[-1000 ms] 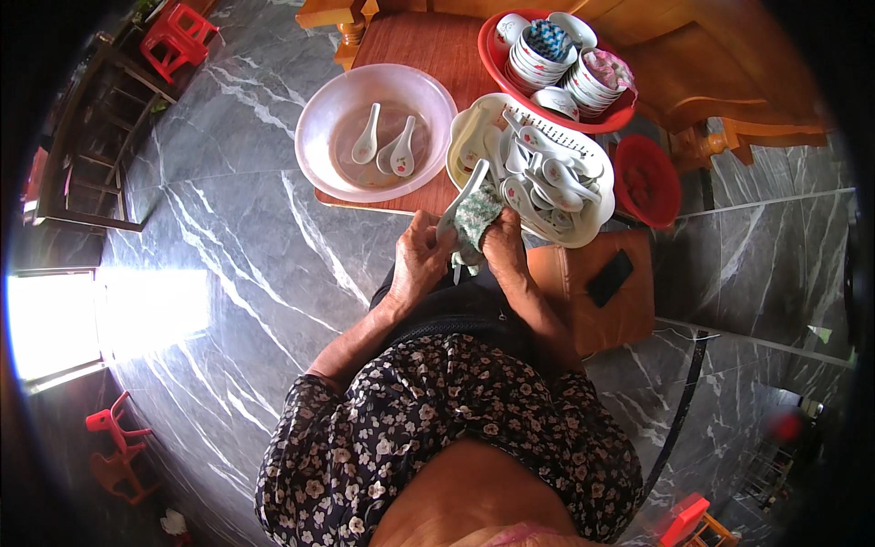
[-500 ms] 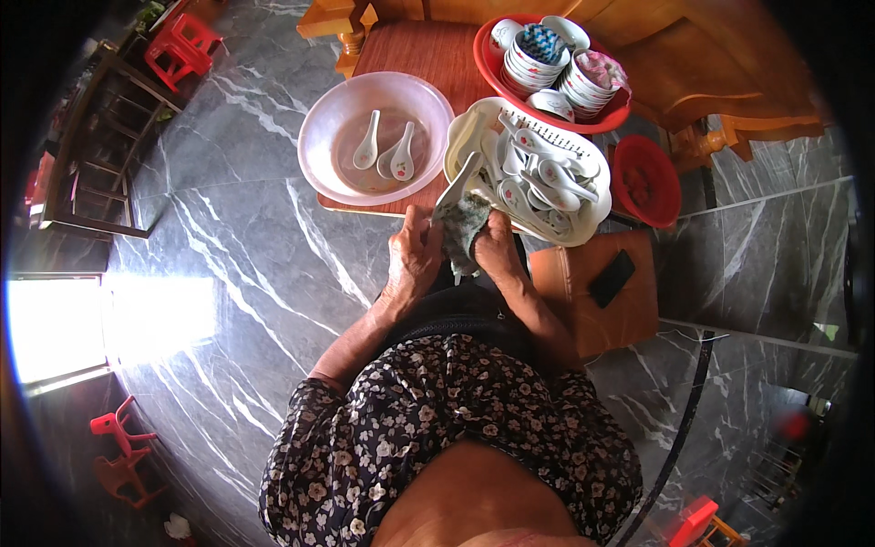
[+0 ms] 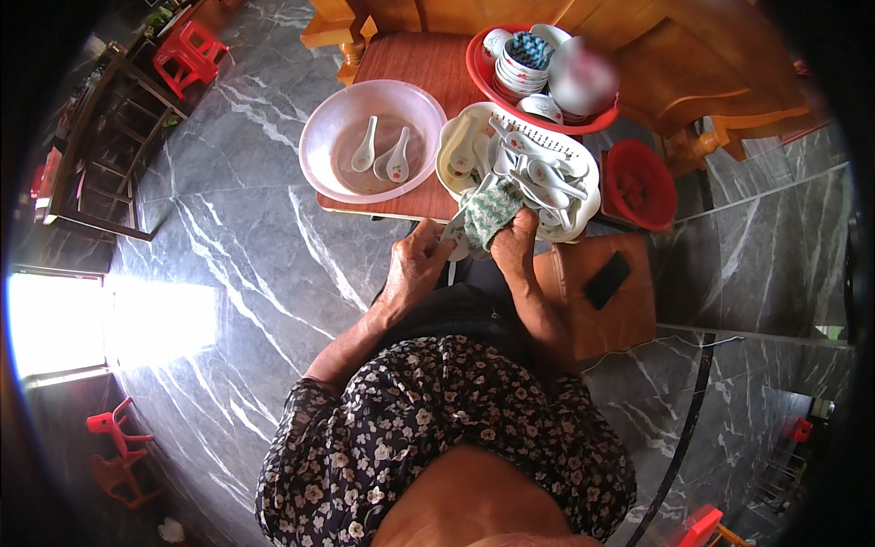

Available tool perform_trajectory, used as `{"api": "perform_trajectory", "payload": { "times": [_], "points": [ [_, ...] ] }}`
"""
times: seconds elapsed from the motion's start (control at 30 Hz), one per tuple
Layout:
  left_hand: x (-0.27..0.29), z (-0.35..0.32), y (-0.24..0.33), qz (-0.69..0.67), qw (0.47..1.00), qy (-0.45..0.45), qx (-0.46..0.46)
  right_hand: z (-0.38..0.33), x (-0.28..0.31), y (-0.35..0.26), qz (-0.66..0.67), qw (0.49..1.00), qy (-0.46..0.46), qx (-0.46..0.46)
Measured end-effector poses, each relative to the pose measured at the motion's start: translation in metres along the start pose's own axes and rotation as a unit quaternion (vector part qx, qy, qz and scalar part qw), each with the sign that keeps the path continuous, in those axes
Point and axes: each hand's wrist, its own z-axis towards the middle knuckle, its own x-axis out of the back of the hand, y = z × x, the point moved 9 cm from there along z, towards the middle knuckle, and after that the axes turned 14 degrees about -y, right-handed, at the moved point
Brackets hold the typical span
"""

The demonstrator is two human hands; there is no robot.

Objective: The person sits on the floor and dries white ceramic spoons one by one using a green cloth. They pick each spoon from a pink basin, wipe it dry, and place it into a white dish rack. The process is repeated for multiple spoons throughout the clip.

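Note:
My left hand [image 3: 413, 266] is closed, its fingers gripping a white soup spoon [image 3: 457, 239] by the bowl end. In my right hand [image 3: 516, 244] is a bunched green-and-white cloth [image 3: 492, 211], pressed around the spoon's handle. Both hands are just in front of a white plastic basket [image 3: 583, 219] heaped with white spoons [image 3: 544, 187]. To the left, a pale pink plastic basin [image 3: 314, 137] has a few flower-patterned spoons [image 3: 397, 164] lying on its bottom.
The basin and basket stand on a red-brown wooden surface [image 3: 401, 59]. A red tub [image 3: 474, 68] behind the basket holds stacked bowls. Farther right are a small red basin [image 3: 661, 182] and a brown stool [image 3: 583, 314] with a black phone [image 3: 607, 280].
My right hand has moved the cloth up and right over the basket's near edge. The spoon has tipped, its bowl end now low by my left fingers.

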Motion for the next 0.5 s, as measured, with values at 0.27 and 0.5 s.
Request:
{"api": "perform_trajectory", "payload": {
  "times": [0.27,0.5],
  "points": [
    [0.005,0.002,-0.003,-0.123,0.992,0.019,0.019,-0.001,-0.017,0.009,-0.188,0.981,-0.049,-0.024],
    [0.019,0.006,-0.014,-0.248,0.966,0.075,-0.023,0.004,-0.046,0.012,-0.214,0.971,-0.104,-0.016]
  ]
}}
